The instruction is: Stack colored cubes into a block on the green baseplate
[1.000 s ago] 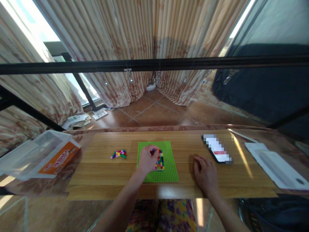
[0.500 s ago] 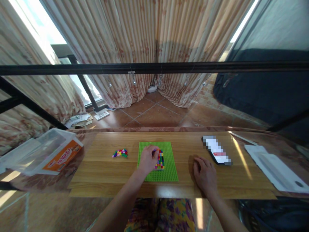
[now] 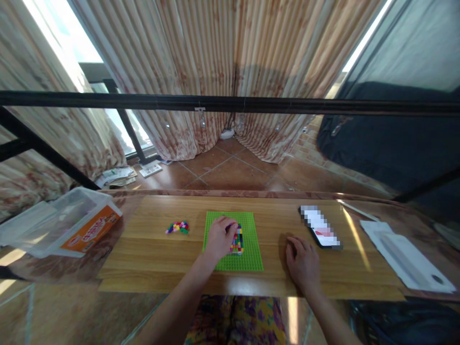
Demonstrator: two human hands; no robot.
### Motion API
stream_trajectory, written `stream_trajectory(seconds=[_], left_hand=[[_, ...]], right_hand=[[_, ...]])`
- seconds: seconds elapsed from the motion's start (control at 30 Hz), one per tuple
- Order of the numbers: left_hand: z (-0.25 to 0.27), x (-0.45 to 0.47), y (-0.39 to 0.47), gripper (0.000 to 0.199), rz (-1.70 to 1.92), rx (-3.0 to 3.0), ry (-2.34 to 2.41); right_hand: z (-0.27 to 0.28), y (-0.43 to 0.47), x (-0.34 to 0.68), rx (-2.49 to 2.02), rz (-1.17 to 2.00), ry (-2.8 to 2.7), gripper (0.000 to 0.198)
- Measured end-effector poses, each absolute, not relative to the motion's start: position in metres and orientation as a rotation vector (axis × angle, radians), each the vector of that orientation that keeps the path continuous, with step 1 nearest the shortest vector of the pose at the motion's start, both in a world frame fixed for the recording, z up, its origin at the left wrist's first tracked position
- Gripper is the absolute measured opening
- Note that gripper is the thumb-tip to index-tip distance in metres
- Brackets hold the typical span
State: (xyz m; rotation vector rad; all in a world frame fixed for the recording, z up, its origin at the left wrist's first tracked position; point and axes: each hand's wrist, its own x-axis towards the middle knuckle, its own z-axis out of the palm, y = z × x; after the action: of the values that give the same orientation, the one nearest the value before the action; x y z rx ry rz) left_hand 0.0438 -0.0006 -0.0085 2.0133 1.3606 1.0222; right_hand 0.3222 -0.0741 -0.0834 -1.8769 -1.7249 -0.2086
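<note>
A green studded baseplate point(image 3: 251, 261) lies on the wooden table, carrying a block of multicoloured toy bricks point(image 3: 237, 246). Over the block's upper left part is my left hand point(image 3: 219, 235), thumb and fingers pinched together at its edge. Whatever sits between those fingertips is hidden. My right hand point(image 3: 303, 261) rests on the table to the right of the baseplate, fingers loosely bent and apart, holding nothing. To the left of the baseplate is a small pile of loose coloured bricks point(image 3: 177, 227).
A phone point(image 3: 319, 226) with a lit screen lies beyond my right hand. At far left stands a clear plastic box point(image 3: 86, 211) with an orange label. A white flat package point(image 3: 406, 258) is at far right. Behind the wooden table point(image 3: 151, 261) runs a black metal bar point(image 3: 230, 103).
The view has shifted slightly. My left hand stays at the brick block with its fingers pinched, and my right hand stays resting on the table.
</note>
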Motion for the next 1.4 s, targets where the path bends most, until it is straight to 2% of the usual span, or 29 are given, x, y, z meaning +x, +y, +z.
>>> stream_trajectory(seconds=[1.07, 1.4], left_hand=[[-0.0070, 0.0455, -0.0042, 0.027, 0.950, 2.060, 1.463], [-0.0064, 0.0451, -0.0045, 0.022, 0.928, 2.078, 1.480]], right_hand=[[-0.0839, -0.0756, 0.3254, -1.899, -0.234, -1.756, 0.027], [-0.0827, -0.0758, 0.3233, -1.917, -0.248, -1.746, 0.027]])
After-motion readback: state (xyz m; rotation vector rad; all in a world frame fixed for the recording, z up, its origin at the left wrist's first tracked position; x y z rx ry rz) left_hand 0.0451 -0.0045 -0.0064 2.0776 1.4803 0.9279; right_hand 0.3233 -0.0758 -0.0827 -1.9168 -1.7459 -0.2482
